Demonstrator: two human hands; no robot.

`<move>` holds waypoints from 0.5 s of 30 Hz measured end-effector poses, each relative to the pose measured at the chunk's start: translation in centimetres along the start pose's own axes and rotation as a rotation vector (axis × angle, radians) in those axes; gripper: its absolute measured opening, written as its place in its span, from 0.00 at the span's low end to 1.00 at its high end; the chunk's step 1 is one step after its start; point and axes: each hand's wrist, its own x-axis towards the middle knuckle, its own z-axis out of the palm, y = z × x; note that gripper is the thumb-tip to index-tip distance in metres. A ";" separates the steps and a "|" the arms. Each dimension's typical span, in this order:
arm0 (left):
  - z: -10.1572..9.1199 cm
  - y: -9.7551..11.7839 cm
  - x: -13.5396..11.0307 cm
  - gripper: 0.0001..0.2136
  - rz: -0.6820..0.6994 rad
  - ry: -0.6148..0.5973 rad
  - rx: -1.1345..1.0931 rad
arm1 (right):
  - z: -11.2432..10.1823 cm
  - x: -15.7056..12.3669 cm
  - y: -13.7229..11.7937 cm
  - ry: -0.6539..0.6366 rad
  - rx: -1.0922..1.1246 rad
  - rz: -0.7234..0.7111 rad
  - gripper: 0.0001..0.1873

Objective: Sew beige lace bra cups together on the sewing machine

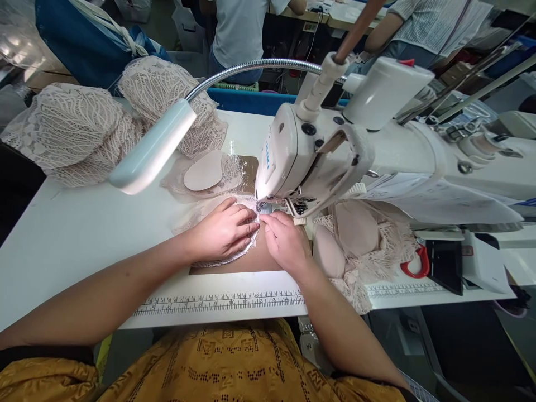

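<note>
A beige lace bra cup piece (205,209) lies at the sewing machine (281,146), its curved edge running under the needle area. My left hand (228,230) rests on top of the lace with its fingers stretched out and slightly bent, pressing it down. From the other side, my right hand (288,241) pinches the edge of the same piece, thumb and forefinger close to the presser foot. The needle itself is too small to make out. Behind my left hand sits another lace piece with a smooth pad (204,172) on it.
Lace bundles (79,125) are heaped at the back left. A lamp (154,146) on a bent metal neck hangs over the table. Padded lace cups (355,229), red-handled scissors (419,263) and a dark phone-like device (444,265) lie to the right. People sit beyond the table.
</note>
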 end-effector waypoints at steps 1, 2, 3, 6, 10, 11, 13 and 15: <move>0.1 0.0 0.0 0.16 0.002 0.006 -0.011 | -0.1 0.0 -0.1 -0.017 0.000 -0.015 0.22; 0.1 -0.1 -0.1 0.17 0.003 0.012 -0.023 | -0.2 0.0 -0.1 -0.031 -0.003 -0.029 0.21; 0.2 -0.2 -0.2 0.17 0.001 0.019 -0.036 | -0.3 0.0 -0.2 -0.040 -0.010 -0.037 0.21; 0.5 -0.4 -0.4 0.18 -0.017 0.027 -0.064 | -0.4 0.0 -0.3 -0.049 -0.034 -0.037 0.21; 0.7 -0.7 -0.3 0.19 -0.041 -0.005 -0.040 | -0.2 0.1 -0.4 -0.049 -0.067 -0.026 0.22; 0.7 -0.7 -0.2 0.19 -0.047 -0.012 -0.027 | -0.1 0.2 -0.4 -0.047 -0.077 -0.024 0.22; 0.7 -0.8 -0.1 0.19 -0.054 -0.017 0.000 | 0.0 0.3 -0.4 -0.043 -0.095 -0.020 0.22; 0.8 -0.7 0.0 0.19 -0.059 -0.010 0.024 | 0.1 0.3 -0.5 -0.041 -0.111 -0.015 0.22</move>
